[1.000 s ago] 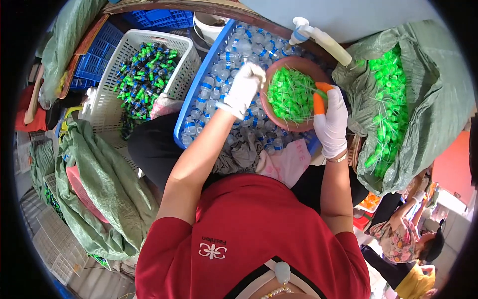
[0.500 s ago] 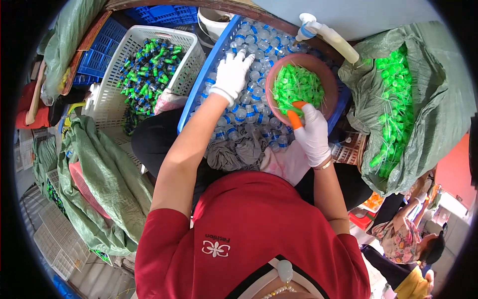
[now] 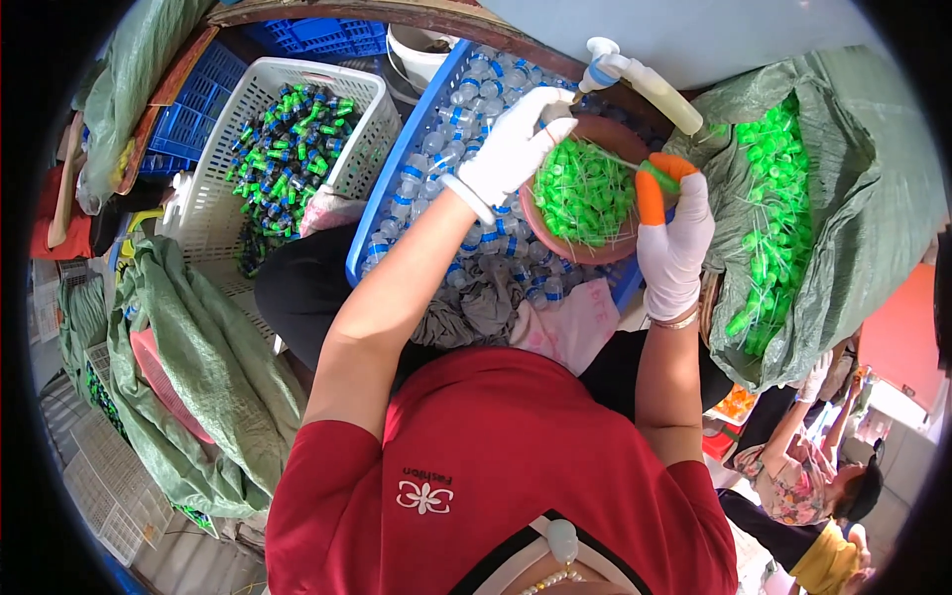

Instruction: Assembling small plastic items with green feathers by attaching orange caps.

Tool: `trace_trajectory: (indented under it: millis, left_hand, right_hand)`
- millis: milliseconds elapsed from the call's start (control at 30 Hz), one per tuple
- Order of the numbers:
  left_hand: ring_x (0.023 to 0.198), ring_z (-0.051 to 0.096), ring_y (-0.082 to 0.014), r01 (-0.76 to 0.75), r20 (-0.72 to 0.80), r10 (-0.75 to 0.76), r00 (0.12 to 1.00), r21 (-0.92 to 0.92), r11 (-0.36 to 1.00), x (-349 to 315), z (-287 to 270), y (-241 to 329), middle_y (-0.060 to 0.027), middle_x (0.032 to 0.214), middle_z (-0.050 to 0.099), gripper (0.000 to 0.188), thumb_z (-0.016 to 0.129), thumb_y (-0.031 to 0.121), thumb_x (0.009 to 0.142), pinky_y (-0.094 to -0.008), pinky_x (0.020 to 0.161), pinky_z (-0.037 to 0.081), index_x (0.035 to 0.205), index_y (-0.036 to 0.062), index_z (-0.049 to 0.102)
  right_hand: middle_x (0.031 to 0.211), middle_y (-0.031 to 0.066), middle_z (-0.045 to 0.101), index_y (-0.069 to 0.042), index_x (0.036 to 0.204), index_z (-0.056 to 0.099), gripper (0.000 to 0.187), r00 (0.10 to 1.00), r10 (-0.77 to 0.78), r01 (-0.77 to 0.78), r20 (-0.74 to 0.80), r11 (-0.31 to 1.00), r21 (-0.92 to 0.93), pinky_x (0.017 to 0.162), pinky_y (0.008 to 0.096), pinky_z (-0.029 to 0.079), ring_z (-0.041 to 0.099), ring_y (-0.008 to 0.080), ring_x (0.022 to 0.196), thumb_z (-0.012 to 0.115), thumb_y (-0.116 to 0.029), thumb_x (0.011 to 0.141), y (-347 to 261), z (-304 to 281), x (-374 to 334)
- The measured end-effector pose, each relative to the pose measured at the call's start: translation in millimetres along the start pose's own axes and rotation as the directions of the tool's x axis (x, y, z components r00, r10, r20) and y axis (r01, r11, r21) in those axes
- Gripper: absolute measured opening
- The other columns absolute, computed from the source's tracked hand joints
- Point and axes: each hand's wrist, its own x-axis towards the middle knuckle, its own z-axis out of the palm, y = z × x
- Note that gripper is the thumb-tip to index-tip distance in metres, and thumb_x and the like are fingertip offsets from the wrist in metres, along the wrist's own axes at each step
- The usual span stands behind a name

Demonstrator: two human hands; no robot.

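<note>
My left hand (image 3: 508,151), in a white glove, is closed with thumb and fingers around a small clear plastic bottle (image 3: 557,113), mostly hidden, just under the nozzle of a tilted white bottle (image 3: 662,97). In my right hand (image 3: 678,238), gloved with orange fingertip covers, a green cap (image 3: 660,178) with a thin white stem is pinched; the stem points left toward my left hand. Below both hands, a pinkish-brown bowl (image 3: 593,255) holds many similar green caps (image 3: 580,198). It rests on clear bottles with blue bands (image 3: 416,174) in a blue crate (image 3: 363,233).
Left of the crate stands a white basket (image 3: 208,193) of green-and-dark pieces (image 3: 297,149). A green sack (image 3: 843,188) on the right holds more green caps (image 3: 769,228). Cloths (image 3: 565,327) lie at the crate's near edge. Another person (image 3: 793,476) sits at lower right.
My left hand has come up from the crate's bottles to the nozzle, now holding a small bottle. My right hand has lifted a green cap out of the bowl, moving up and right.
</note>
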Motion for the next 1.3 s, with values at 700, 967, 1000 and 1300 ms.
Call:
trace_trajectory:
  millis: [700,967,1000,1300]
  left_hand:
    - [0.113,0.054,-0.0138,-0.066,-0.094,0.047,0.994,-0.212,0.975,0,14,6,-0.0051,0.12,0.058,0.045,0.057,-0.007,0.091,-0.0282,0.099,0.045,0.135,0.0027,0.049]
    - [0.114,0.054,-0.0144,-0.07,-0.099,0.054,0.994,-0.171,0.983,1,14,8,-0.0052,0.121,0.058,0.043,0.057,-0.008,0.091,-0.0289,0.102,0.042,0.132,0.0022,0.052]
    - [0.114,0.054,-0.0144,-0.074,-0.099,0.057,0.993,-0.171,0.983,0,14,8,-0.0052,0.121,0.058,0.043,0.057,-0.008,0.09,-0.0289,0.103,0.041,0.132,0.0021,0.052]
    - [0.114,0.054,-0.0145,-0.083,-0.113,0.064,0.992,-0.164,0.983,0,14,6,-0.0055,0.121,0.058,0.044,0.056,-0.009,0.089,-0.0293,0.103,0.041,0.131,0.0019,0.053]
  right_hand:
    - [0.1,0.0025,0.071,-0.004,0.12,0.064,0.032,0.988,-0.134,0.126,-0.077,0.987,-0.097,0.06,0.0211,0.041,0.046,0.0063,0.065,0.068,0.001,0.089,15,2,30]
    - [0.095,0.0021,0.071,-0.007,0.116,0.066,0.029,0.982,-0.163,0.151,-0.094,0.981,-0.12,0.053,0.0212,0.04,0.043,0.006,0.055,0.069,0.0,0.088,14,2,32]
    - [0.095,0.0024,0.071,-0.007,0.116,0.066,0.029,0.986,-0.147,0.136,-0.085,0.983,-0.12,0.053,0.0213,0.041,0.043,0.0061,0.056,0.069,0.0,0.088,13,2,33]
    - [0.089,0.0041,0.069,-0.006,0.117,0.066,0.03,0.974,-0.198,0.184,-0.108,0.974,-0.13,0.055,0.023,0.043,0.046,0.0083,0.056,0.07,-0.002,0.088,13,2,35]
